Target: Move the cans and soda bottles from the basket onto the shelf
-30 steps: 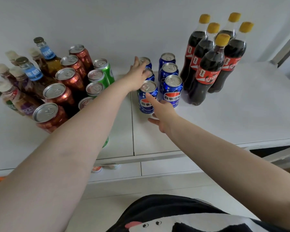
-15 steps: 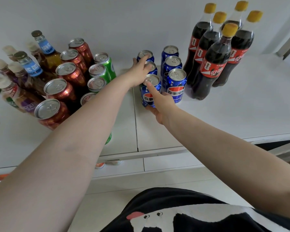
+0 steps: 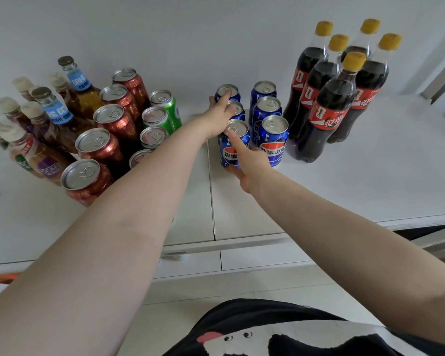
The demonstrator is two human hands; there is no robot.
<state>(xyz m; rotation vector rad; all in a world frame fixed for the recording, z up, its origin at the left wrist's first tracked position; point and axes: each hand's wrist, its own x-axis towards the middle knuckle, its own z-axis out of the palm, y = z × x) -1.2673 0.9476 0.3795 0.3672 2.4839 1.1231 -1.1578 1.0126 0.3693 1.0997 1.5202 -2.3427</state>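
Most of the task appears done: drinks are ranged in groups along the shelf point(image 3: 370, 191), and no basket is seen in this view, so what remains cannot be told. At the far left, capped bottles point(image 3: 28, 152) are stood, one label partly read as "ESCAF". Beside them are glass bottles point(image 3: 59, 109) marked "DAHE", then red cans point(image 3: 98, 147) and green cans point(image 3: 165, 109). The left hand point(image 3: 216, 119) is laid with straight fingers against the blue cans point(image 3: 272, 140), which bear the Pepsi emblem and Chinese characters. The front blue can point(image 3: 233, 147) is clasped by the right hand point(image 3: 249, 165). At the right, yellow-capped cola bottles point(image 3: 329, 106) carry red labels.
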